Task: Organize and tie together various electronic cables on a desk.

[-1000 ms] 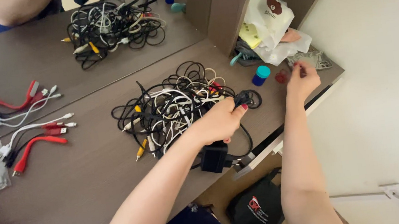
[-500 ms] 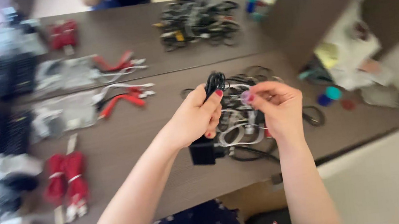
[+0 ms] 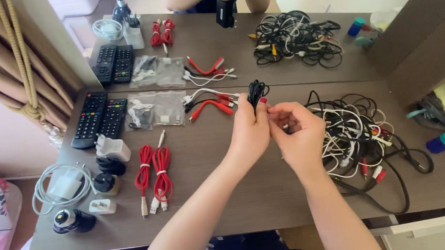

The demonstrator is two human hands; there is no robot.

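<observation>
Change: since half a second ago, view swung left and sharpened; both hands now raised together over the middle of the table, tangled heap now off to the right rather than under the hands
Left hand (image 3: 250,130): fingers closed round a small coiled bundle of black cable (image 3: 256,89) — loops poking up above the thumb; red-painted nail showing
Right hand (image 3: 297,133): fingers curled and pinched together just beside the left thumb; whether a strand of the black cable is gripped there cannot be told
Bundle position: held in the air above the dark brown wood-grain table (image 3: 230,196), near its mirror-side edge
Right of hands: loose tangle of black and white cables with red and yellow plugs (image 3: 363,142); small blue bottle with teal cap (image 3: 443,142) farther right
Left of hands: two red coiled cables with white ties (image 3: 154,174) lying side by side; short red and white adapter leads (image 3: 209,99); clear plastic bags of small parts (image 3: 155,109); two black remote controls (image 3: 99,117); white chargers and plugs (image 3: 106,169) — near the left edge
Behind: mirror (image 3: 213,42) repeating the layout
</observation>
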